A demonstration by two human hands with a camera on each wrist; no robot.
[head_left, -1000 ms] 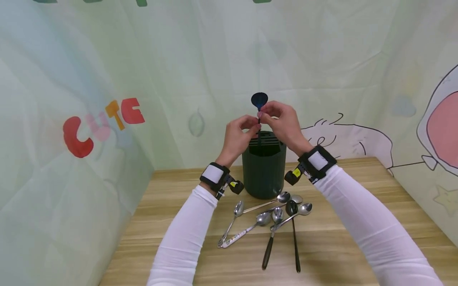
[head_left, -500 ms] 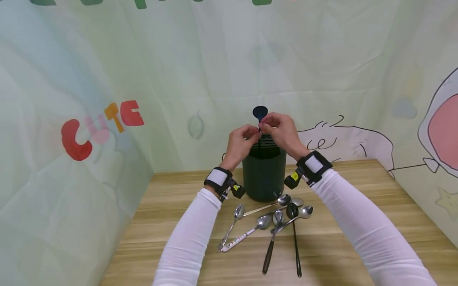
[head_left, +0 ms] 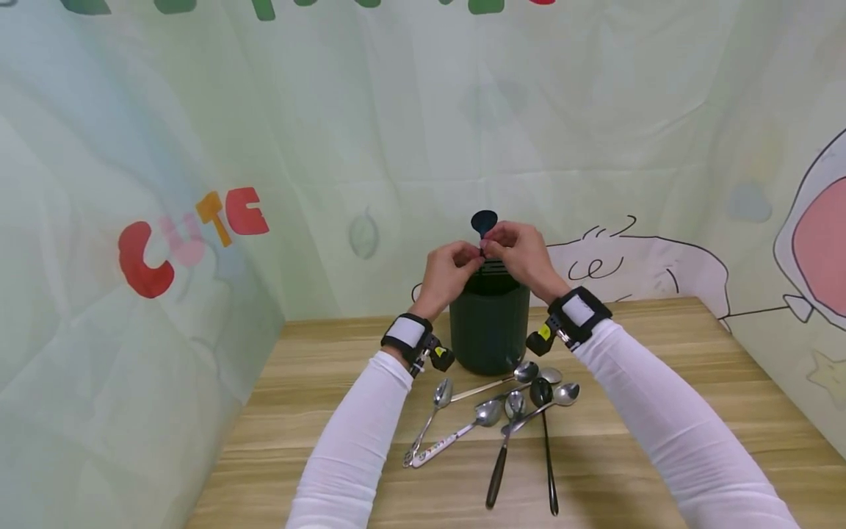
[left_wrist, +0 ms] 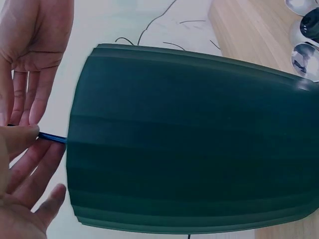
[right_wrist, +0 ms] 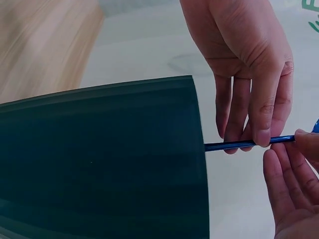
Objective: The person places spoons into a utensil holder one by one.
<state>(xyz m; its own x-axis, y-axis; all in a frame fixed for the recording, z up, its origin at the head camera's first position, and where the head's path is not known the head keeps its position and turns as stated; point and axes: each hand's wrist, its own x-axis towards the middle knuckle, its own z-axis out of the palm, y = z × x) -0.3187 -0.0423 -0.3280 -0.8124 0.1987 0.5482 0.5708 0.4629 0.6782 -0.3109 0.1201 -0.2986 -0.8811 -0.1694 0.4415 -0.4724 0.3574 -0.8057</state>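
Observation:
A dark blue, shiny spoon (head_left: 485, 221) stands upright over a dark green utensil holder (head_left: 489, 330), bowl end up. My left hand (head_left: 449, 273) pinches its thin handle (right_wrist: 224, 146) just above the holder's rim. Higher on the handle, close under the bowl, my right hand (head_left: 522, 253) pinches it between thumb and fingers. The lower end of the handle is hidden inside the holder. In the left wrist view the holder's ribbed wall (left_wrist: 189, 139) fills most of the picture, with both hands at its mouth.
Several loose spoons lie on the wooden table (head_left: 317, 397) in front of the holder, among them a black long-handled spoon (head_left: 548, 455), a white-handled spoon (head_left: 449, 443) and a dark-handled spoon (head_left: 499, 470). A printed cloth (head_left: 370, 147) hangs behind and at both sides.
Both hands have moved down together with the spoon, so its handle sits deeper in the holder and its bowl is lower. The spoons on the table have stayed put.

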